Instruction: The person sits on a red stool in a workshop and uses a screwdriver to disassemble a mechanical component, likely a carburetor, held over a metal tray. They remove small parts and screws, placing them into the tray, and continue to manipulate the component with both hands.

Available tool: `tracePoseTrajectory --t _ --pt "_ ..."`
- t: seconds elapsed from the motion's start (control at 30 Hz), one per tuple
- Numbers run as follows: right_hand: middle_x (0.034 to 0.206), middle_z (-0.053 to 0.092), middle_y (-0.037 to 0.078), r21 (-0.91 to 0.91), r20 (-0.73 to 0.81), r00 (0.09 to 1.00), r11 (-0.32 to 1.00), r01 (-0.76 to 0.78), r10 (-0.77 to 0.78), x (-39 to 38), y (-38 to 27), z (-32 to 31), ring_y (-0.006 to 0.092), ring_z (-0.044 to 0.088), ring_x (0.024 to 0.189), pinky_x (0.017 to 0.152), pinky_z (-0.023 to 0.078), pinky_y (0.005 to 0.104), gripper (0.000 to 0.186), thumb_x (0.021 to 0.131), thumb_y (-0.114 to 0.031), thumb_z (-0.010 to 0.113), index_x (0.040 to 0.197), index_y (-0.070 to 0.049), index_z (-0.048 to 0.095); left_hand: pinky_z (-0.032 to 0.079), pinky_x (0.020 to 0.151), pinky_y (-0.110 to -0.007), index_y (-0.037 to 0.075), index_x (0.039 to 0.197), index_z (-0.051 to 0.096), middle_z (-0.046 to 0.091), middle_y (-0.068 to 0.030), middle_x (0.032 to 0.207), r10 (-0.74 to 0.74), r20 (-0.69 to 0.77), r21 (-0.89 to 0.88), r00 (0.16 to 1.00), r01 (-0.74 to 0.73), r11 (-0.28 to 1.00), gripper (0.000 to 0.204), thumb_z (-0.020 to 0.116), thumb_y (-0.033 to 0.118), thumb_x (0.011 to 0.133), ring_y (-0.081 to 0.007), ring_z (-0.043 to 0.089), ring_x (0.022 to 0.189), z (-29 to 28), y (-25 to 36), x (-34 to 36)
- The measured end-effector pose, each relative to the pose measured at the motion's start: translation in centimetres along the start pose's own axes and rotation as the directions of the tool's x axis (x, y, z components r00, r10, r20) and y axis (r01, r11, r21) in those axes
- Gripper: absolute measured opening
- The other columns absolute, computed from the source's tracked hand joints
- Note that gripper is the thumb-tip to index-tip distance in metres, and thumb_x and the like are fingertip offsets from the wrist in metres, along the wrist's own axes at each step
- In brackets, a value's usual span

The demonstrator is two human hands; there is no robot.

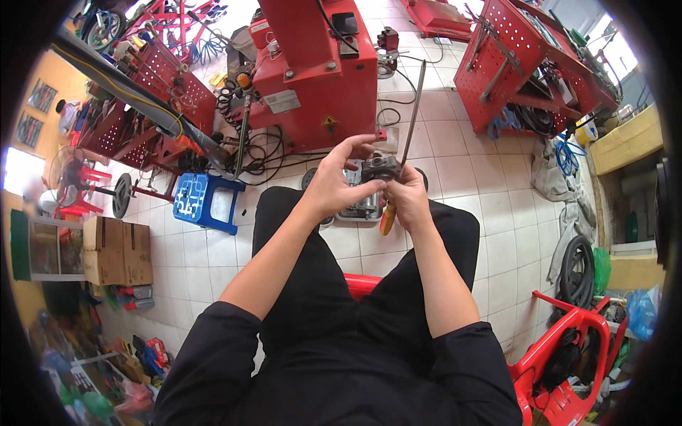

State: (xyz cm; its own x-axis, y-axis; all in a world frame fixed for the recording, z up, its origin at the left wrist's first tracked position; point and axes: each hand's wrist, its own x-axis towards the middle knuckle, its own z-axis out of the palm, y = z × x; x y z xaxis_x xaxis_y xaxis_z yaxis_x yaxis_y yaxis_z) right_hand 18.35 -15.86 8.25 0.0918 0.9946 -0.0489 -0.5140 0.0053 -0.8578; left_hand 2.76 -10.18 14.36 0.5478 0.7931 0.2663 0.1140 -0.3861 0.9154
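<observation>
A large red machine (pixel 316 67) stands on the tiled floor (pixel 455 163) ahead of the seated person, with black cables (pixel 266 153) coiled at its foot; a blue plastic stool (pixel 201 201) sits to the left, cardboard boxes (pixel 117 250) further left, a red pegboard tool rack (pixel 529 67) to the upper right, and a red plastic chair (pixel 568 362) at the lower right; nothing stands between the person and the hands. A grey metal block (pixel 361 206) on the floor is mostly hidden behind the hands, and an orange-handled tool (pixel 387 220) shows only below the right hand (pixel 410 199). The small dark metal part (pixel 381 168) sits between both hands above the knees; the left hand (pixel 337 186) curls its fingers over the part's left and top; the right hand pinches its right side, and a thin metal rod (pixel 413 110) rises from that grip; how the rod meets the part cannot be made out.
</observation>
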Motion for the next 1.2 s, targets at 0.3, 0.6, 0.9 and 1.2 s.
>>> tracePoseTrajectory --t 0.3,0.6,0.9,1.2 --pt "0.082 0.063 0.001 -0.138 -0.067 0.998 0.990 -0.007 -0.002 0.4 0.6 0.7 0.0052 0.055 0.057 0.046 0.045 0.0191 0.024 0.084 -0.003 0.063 0.108 -0.004 0.059 0.050 0.081 -0.028 0.001 0.113 0.058 0.063 -0.0065 0.107 -0.234 -0.020 -0.453 0.972 0.200 0.869 0.037 0.071 0.007 0.079 -0.0144 0.060 0.095 1.5 -5.3 -1.5" --pt "0.092 0.064 0.002 -0.097 -0.037 0.999 0.995 0.019 -0.023 0.7 1.7 0.2 0.0050 0.058 0.064 0.045 0.044 0.0169 0.039 0.083 0.000 0.060 0.121 -0.003 0.052 0.043 0.091 -0.031 0.002 0.125 0.045 0.058 -0.0097 0.112 -0.036 -0.075 -0.352 0.997 0.007 0.936 0.039 0.058 0.013 0.090 -0.0152 0.056 0.102 3.5 -6.3 -2.3" --pt "0.088 0.061 0.004 -0.209 -0.078 0.996 0.976 -0.053 0.037 0.6 1.2 0.8 0.0025 0.050 0.054 0.040 0.038 0.0166 0.041 0.087 -0.010 0.057 0.126 -0.004 0.046 0.044 0.088 -0.030 0.004 0.121 0.044 0.057 -0.0118 0.110 -0.071 -0.222 -0.286 0.972 0.005 0.958 0.033 0.053 0.015 0.091 -0.0182 0.056 0.101 2.9 -7.7 -2.2" --pt "0.080 0.055 0.007 -0.198 -0.268 0.963 0.979 -0.044 -0.011 0.8 -0.1 0.4 0.0075 0.048 0.047 0.041 0.044 0.0222 0.057 0.092 -0.004 0.040 0.145 -0.014 0.021 0.043 0.086 -0.030 0.005 0.114 0.045 0.054 -0.0104 0.105 -0.031 -0.194 -0.099 0.980 0.012 0.995 0.030 0.054 0.012 0.087 -0.0179 0.054 0.095 1.4 -9.3 -2.4"
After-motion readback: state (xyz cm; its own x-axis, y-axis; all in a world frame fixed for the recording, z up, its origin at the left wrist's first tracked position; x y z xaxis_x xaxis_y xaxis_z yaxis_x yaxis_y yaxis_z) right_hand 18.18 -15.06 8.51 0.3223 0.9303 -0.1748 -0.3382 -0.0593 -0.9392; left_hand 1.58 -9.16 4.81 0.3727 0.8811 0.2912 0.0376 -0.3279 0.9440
